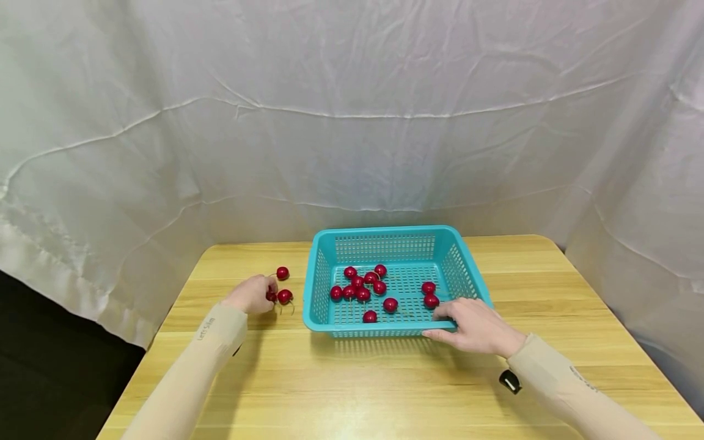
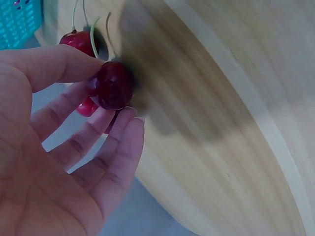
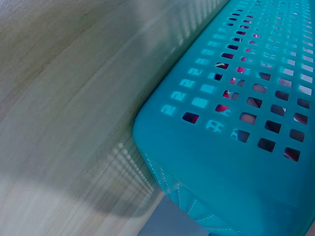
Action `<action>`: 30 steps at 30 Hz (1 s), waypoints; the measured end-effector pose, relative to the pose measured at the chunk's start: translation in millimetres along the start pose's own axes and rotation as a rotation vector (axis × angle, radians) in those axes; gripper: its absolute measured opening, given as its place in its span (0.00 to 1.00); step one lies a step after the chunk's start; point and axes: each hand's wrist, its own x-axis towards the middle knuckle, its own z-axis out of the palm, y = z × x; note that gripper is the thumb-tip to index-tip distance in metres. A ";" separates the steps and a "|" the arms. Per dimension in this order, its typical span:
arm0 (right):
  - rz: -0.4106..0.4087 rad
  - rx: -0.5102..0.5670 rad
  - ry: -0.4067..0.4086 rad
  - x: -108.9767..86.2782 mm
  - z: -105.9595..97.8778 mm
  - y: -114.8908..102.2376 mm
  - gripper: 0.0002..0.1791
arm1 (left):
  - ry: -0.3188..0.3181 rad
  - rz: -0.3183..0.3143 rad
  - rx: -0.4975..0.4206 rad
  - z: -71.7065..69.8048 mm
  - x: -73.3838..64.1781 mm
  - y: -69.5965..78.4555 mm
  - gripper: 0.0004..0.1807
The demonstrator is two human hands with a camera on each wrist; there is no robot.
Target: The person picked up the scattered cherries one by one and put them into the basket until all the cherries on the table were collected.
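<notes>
My left hand (image 1: 254, 294) is at the left of the table, thumb and fingertips pinching a dark red cherry (image 2: 112, 85) with a thin stem. Right beside those fingers lies another cherry (image 1: 285, 296), and a third cherry (image 1: 282, 273) sits slightly farther back. A turquoise plastic basket (image 1: 309, 299) with perforated walls stands at the middle of the table, several cherries (image 1: 357, 282) scattered on its bottom. My right hand (image 1: 475, 325) grips the basket's front rim near the right corner, thumb outside and fingers reaching in, close to two cherries. The right wrist view shows the basket's wall (image 3: 197, 147) but hides the hand.
The light wooden table (image 1: 352, 391) carries everything. Pale grey curtain cloth (image 1: 385, 159) hangs behind it and at both sides. Between the left hand and the basket's left wall runs a narrow strip of table.
</notes>
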 end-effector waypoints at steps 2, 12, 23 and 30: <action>0.003 0.003 -0.002 -0.4 0.1 0.0 0.20 | -0.004 0.002 -0.001 1.0 -0.4 -1.2 0.15; 0.012 -0.003 -0.002 -1.2 0.0 -0.1 0.20 | -0.041 -0.019 -0.002 6.5 -0.7 -2.8 0.10; 0.005 -0.002 -0.003 -0.3 -0.1 -0.7 0.19 | -0.057 -0.049 -0.061 17.5 2.1 -4.6 0.09; 0.000 -0.004 -0.001 0.5 -1.3 -1.4 0.19 | -0.072 -0.066 -0.079 19.6 2.5 -4.1 0.07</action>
